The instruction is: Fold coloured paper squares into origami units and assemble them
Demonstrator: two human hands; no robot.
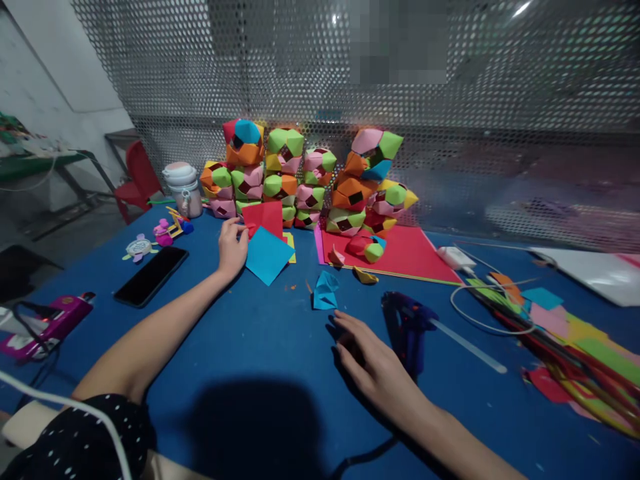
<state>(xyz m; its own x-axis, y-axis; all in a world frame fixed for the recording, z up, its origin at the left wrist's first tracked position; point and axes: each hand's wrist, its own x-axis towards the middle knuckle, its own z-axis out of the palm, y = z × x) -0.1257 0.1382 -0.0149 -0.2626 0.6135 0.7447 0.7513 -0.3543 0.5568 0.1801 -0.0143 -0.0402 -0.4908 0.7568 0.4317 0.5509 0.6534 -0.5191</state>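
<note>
My left hand (233, 248) is at the left edge of a red paper square (264, 217) and a blue paper square (269, 256), its thumb and fingertips closed on the red paper's edge. The blue square overlaps the red one, and yellow paper (291, 248) shows beneath. My right hand (367, 360) rests on the blue table with its fingers apart and nothing in it. Just beyond its fingertips lies a folded blue paper piece (326, 291). To its right is a dark blue glue gun (413, 327) with a clear glue stick.
Stacked colourful paper balls (285, 173) stand along the mesh wall. Large red sheets (410, 253) lie at the back right. A phone (151, 276), a jar (183, 190) and a purple power strip (55, 327) are at left. Paper scraps (575, 327) and cables lie at right.
</note>
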